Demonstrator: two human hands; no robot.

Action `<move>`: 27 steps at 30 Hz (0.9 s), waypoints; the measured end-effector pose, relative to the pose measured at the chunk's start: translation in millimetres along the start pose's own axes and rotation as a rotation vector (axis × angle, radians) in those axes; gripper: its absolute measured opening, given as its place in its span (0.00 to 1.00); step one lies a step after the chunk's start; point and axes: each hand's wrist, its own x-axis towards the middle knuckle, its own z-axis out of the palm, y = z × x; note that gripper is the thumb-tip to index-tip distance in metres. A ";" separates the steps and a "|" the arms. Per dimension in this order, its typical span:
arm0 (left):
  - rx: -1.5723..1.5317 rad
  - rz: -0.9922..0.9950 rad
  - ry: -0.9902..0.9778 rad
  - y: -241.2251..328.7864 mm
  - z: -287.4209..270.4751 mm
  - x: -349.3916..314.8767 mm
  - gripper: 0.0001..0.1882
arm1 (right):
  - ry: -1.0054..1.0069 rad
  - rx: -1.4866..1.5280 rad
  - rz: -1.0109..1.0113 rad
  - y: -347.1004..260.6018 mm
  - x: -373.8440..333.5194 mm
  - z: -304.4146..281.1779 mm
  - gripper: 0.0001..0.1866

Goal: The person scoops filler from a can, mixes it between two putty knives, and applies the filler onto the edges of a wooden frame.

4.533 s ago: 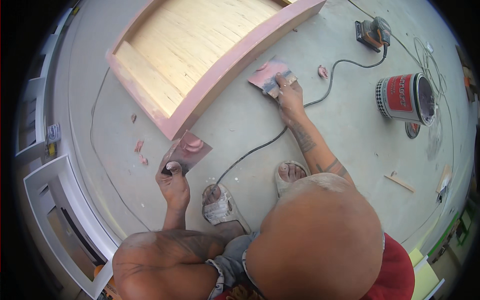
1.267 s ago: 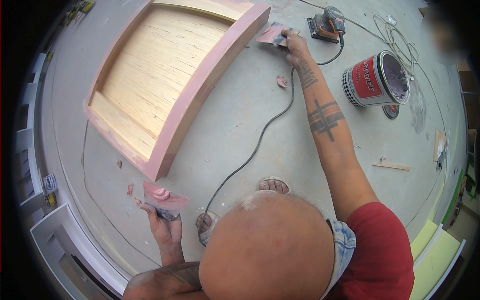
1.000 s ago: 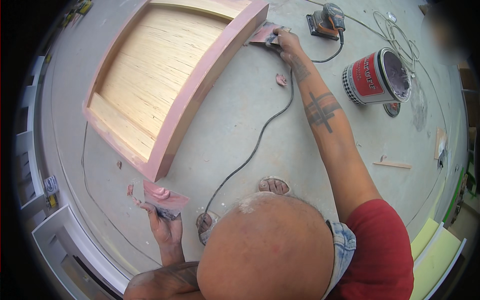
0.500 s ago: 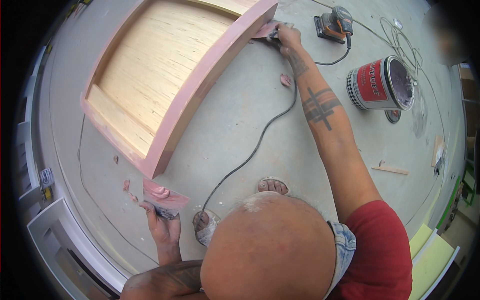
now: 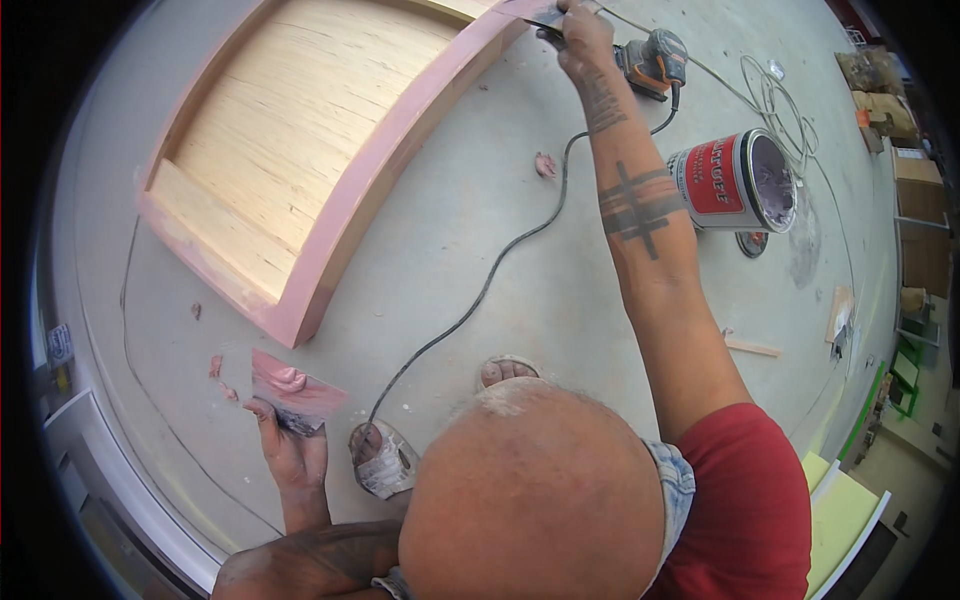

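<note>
A shallow curved wooden cabinet piece [image 5: 320, 120] lies on the floor, its edges coated in pink filler. At its far right end my right hand [image 5: 588, 42] grips a filler spreader [image 5: 543, 14]; the blade lies against the coated edge near the top of the picture, partly cut off. Down on the left, my left hand [image 5: 297, 462] holds a flat filler board [image 5: 296, 393] from below, with fingers hidden under it. Wet pink filler [image 5: 280, 375] is heaped and smeared over that board, which is apart from the cabinet piece's near corner.
An orange-and-black sander [image 5: 652, 65] stands beyond my right forearm, its black cord [image 5: 490, 283] running across the floor toward my foot. A red-and-white can [image 5: 712, 178] lies tilted at the right. Filler crumbs [image 5: 545, 165] and a thin wood strip [image 5: 752, 348] lie about. White panels stand lower left.
My right hand and its spreader have moved farther along the coated edge, toward the top of the picture. My left hand still holds the filler board. The whole view has shifted slightly.
</note>
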 end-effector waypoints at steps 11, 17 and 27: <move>0.010 0.032 0.064 -0.2 6.6 -1.0 0.32 | 0.012 -0.144 0.274 35.5 17.4 -46.7 0.13; 0.034 0.029 0.066 0.8 12.1 0.0 0.33 | 0.092 -0.058 0.377 59.7 22.1 -35.9 0.10; 0.002 0.019 0.135 -3.3 6.4 -0.7 0.31 | 0.091 -0.095 0.306 55.7 29.9 -30.6 0.13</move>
